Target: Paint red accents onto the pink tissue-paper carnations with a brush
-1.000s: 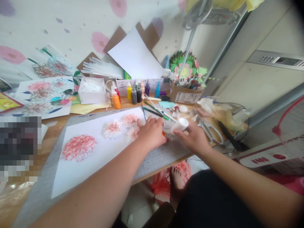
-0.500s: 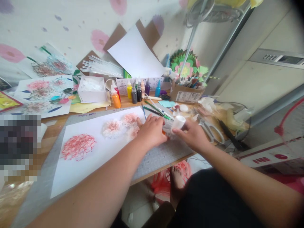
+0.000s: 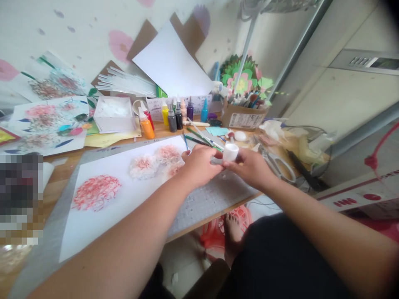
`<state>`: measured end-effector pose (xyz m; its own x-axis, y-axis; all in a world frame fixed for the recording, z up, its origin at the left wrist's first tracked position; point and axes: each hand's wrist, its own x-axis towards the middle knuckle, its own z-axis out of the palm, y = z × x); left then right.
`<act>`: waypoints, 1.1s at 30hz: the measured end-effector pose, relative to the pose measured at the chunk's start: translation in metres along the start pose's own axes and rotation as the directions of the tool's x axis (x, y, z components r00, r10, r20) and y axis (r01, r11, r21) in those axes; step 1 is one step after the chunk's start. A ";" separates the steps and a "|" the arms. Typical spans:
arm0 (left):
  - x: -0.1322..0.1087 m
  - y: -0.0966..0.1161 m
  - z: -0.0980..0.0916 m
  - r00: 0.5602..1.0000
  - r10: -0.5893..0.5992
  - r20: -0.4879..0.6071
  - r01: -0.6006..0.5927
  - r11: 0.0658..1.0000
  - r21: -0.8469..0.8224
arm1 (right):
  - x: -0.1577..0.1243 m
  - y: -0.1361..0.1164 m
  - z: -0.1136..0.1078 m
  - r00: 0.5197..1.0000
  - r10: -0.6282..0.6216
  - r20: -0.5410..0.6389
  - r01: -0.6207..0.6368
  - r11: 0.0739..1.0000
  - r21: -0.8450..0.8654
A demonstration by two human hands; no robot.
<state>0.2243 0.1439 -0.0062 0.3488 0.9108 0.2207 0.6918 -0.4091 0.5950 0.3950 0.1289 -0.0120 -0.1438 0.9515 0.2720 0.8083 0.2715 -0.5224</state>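
My left hand (image 3: 199, 166) is closed around a small clear bottle (image 3: 216, 160) held just above the grey cutting mat (image 3: 212, 199). My right hand (image 3: 251, 168) pinches the bottle's white cap (image 3: 230, 152) between thumb and fingers. Both hands meet at the right end of a white sheet (image 3: 124, 191) that carries a red scribbled flower (image 3: 96, 192) and pink tissue flowers (image 3: 156, 162).
A row of colour bottles (image 3: 174, 116), a white box (image 3: 114, 114), loose pens (image 3: 199, 139), scissors (image 3: 276, 166), a cardboard box of pens (image 3: 245, 116) and flower pictures (image 3: 46, 120) crowd the wooden desk. A bare foot (image 3: 233, 228) shows below the desk edge.
Both hands have lifted the bottle and its white cap off the mat and drawn them slightly nearer. The view has shifted a little.
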 end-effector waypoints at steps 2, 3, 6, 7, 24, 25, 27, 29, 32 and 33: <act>0.001 0.001 0.000 1.000 -0.018 0.005 0.018 1.000 -0.007 | 0.001 -0.001 0.000 1.000 0.012 0.001 -0.012 1.000 -0.005; 0.001 0.001 0.000 1.000 -0.026 0.007 0.026 1.000 -0.011 | 0.001 -0.001 0.000 1.000 0.017 0.001 -0.017 1.000 -0.008; 0.001 0.001 0.000 0.999 -0.046 0.009 0.046 0.999 -0.024 | 0.002 -0.002 -0.001 1.000 0.019 0.006 -0.019 1.000 -0.011; 0.001 0.001 0.000 0.999 -0.051 0.011 0.051 0.998 -0.029 | 0.002 -0.002 -0.001 1.000 0.016 0.009 -0.016 1.000 -0.010; 0.000 0.002 0.001 0.995 -0.100 0.005 0.100 0.993 -0.069 | 0.003 -0.006 -0.001 1.000 0.016 -0.003 -0.016 1.000 0.011; 0.000 0.002 0.001 0.995 -0.103 0.005 0.103 0.992 -0.070 | 0.003 -0.006 0.000 1.000 0.013 -0.002 -0.013 1.000 0.013; 0.001 0.002 0.000 0.994 -0.107 0.004 0.107 0.992 -0.071 | 0.003 -0.006 0.000 1.000 0.007 0.001 -0.007 1.000 0.018; 0.001 0.002 0.000 0.994 -0.107 0.004 0.107 0.992 -0.074 | 0.003 -0.006 0.000 1.000 0.005 0.005 -0.005 1.000 0.019; 0.002 0.002 0.000 0.994 -0.111 0.004 0.111 0.990 -0.083 | 0.004 -0.007 -0.001 1.000 0.005 0.014 -0.006 1.000 0.018; 0.002 0.002 0.000 0.993 -0.114 0.004 0.114 0.990 -0.087 | 0.004 -0.008 -0.002 1.000 0.006 0.019 -0.006 1.000 0.016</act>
<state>0.2265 0.1447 -0.0051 0.2701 0.9513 0.1483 0.6694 -0.2963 0.6813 0.3892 0.1308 -0.0055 -0.1499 0.9556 0.2539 0.7996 0.2682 -0.5373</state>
